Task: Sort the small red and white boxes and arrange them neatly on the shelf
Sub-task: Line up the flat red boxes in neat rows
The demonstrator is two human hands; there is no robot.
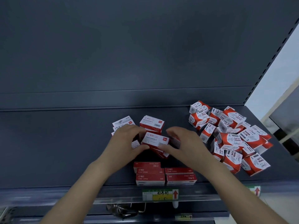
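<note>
Staple box, red and white: mid-shelf, among a loose cluster of like boxes. It is gripped at either end by the left hand and right hand, fingers curled round it.
Stacked staple boxes: two tidy piles at the front edge.
Paper-clip boxes: jumbled heap, right.
Shelf: dark grey metal, with matching back panel and a slotted upright at right.
Price label: on the front rail.

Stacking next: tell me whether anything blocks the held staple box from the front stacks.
Nothing visible does. Past the loose boxes under the staple box, in left hand and right hand, bare shelf reaches the front stacks; the paper-clip heap lies aside.
</note>
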